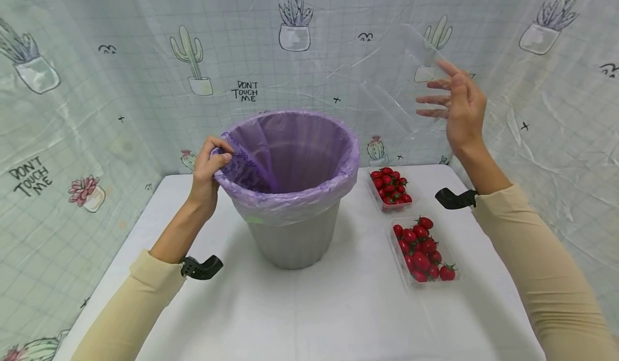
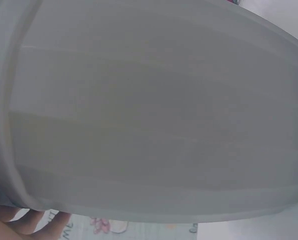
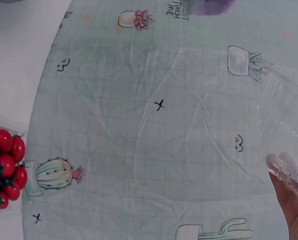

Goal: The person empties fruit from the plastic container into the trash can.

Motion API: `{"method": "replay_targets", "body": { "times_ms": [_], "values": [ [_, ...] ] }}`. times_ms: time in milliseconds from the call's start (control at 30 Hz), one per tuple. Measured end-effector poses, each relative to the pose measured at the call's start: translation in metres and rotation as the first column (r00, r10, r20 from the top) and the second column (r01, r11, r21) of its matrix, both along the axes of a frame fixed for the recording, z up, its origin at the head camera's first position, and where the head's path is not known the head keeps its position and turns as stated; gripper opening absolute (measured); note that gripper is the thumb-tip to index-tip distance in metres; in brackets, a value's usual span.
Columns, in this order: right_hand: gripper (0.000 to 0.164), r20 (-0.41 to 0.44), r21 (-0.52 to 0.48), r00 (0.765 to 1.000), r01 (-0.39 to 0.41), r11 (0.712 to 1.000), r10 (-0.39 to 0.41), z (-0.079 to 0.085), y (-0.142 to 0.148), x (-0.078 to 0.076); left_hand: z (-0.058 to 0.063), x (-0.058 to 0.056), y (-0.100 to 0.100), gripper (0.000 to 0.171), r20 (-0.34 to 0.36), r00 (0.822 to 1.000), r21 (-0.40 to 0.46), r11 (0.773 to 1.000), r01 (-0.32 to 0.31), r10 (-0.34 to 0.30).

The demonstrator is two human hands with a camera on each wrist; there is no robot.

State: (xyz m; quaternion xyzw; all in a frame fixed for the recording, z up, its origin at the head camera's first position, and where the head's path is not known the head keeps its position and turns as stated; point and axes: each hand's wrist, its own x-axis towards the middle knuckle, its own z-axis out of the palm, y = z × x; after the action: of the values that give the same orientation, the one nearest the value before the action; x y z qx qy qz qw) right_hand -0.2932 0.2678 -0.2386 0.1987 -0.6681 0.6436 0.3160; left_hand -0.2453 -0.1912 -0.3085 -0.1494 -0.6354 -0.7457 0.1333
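Observation:
A grey trash can [image 1: 295, 237] stands on the white table, lined with a purple plastic bag [image 1: 290, 189] folded over its rim. My left hand [image 1: 208, 173] grips the can's rim at the left, thumb over the bag; the left wrist view has the can's side close up, fingers [image 2: 54, 227] at the lower left. Up at the right, my right hand [image 1: 464, 108] holds a clear plastic container [image 1: 396, 76], with nothing visible in it. That container [image 3: 283, 130] also shows at the right edge of the right wrist view.
To the right of the can, two clear trays of red cherry tomatoes stand on the white table [image 1: 338, 318]: a farther tray [image 1: 393, 207] and a nearer tray [image 1: 435, 284]. A patterned sheet [image 1: 309, 81] hangs behind and around the table.

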Motion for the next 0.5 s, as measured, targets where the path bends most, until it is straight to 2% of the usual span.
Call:
{"method": "replay_targets", "body": {
  "times_ms": [167,400,500],
  "values": [
    [0.04,0.008,-0.034,1.0,-0.024,0.999,0.024,-0.004,0.005,-0.002,-0.001,0.0,-0.001,0.018,0.004,1.0,0.003,1.0,0.003,-0.003],
    [0.04,0.021,-0.003,1.0,0.022,1.0,-0.022,-0.013,0.013,-0.002,0.0,0.0,-0.001,0.018,0.001,1.0,0.007,1.0,0.015,-0.015],
    [0.04,0.023,-0.015,1.0,0.014,1.0,-0.013,-0.016,0.016,-0.001,0.0,0.0,0.0,0.018,0.002,1.0,0.005,1.0,0.016,-0.016]
  ]
}}
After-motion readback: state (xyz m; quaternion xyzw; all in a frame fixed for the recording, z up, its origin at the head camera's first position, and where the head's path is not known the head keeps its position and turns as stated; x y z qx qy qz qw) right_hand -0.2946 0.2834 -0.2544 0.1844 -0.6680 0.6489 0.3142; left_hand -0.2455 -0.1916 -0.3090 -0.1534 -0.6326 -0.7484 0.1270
